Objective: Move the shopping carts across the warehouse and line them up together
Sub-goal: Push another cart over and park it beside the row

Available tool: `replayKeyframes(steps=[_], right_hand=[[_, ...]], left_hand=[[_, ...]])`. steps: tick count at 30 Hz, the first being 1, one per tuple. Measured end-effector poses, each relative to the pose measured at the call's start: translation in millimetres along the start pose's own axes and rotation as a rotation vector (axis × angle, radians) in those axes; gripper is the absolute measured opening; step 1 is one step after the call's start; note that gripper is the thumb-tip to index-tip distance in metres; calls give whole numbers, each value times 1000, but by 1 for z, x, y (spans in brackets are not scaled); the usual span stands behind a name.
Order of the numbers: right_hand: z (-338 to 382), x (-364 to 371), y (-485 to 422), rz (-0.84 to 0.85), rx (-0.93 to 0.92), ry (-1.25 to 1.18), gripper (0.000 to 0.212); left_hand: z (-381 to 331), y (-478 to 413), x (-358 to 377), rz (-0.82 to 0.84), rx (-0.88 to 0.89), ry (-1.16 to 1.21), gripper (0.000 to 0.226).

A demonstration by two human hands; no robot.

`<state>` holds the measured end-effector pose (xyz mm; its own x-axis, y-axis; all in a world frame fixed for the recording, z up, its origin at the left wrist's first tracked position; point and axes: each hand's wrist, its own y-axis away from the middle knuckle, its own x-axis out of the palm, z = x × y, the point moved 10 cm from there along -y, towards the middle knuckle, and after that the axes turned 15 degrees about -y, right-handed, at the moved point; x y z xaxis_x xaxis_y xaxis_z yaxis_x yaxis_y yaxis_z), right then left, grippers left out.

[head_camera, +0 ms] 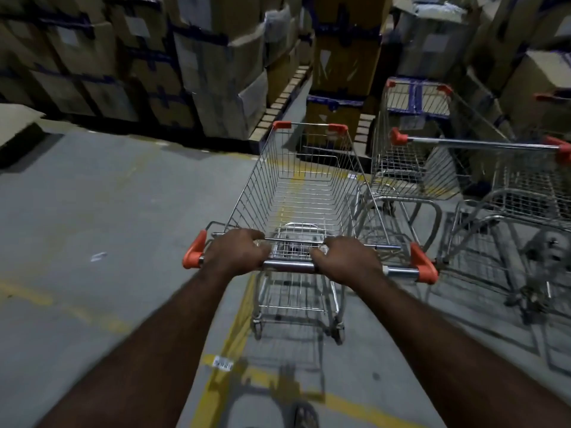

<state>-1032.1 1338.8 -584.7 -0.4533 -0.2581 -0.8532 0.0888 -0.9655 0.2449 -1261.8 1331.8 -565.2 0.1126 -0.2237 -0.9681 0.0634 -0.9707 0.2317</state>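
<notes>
Left grip (236,253) and right grip (346,262) clasped the cart handle (289,266); easing it slowly rightward looked best for squaring beside parked carts (408,162).

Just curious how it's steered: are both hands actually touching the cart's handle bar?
Touching. The head view shows the left hand and right hand both wrapped around the handle bar.

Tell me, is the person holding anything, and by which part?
Yes: the left hand and right hand both grip the shopping cart by its metal handle bar.
</notes>
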Motion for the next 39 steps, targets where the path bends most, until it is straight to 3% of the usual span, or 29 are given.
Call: replayKeyframes(steps=[9, 17, 23, 27, 39], right_hand=[[28, -19, -115, -43, 47, 0, 79], [45, -35, -225, -89, 126, -26, 73], [58, -52, -279, -132, 202, -49, 78], [64, -58, -305, -143, 234, -80, 85], [55, -74, -365, -144, 233, -50, 70]], left_hand=[[15, -135, -30, 9, 54, 9, 72], [20, -262, -60, -25, 171, -45, 40], [20, -337, -74, -17, 236, -87, 54], [19, -373, -81, -28, 256, -92, 56], [3, -430, -94, -47, 284, -119, 54]])
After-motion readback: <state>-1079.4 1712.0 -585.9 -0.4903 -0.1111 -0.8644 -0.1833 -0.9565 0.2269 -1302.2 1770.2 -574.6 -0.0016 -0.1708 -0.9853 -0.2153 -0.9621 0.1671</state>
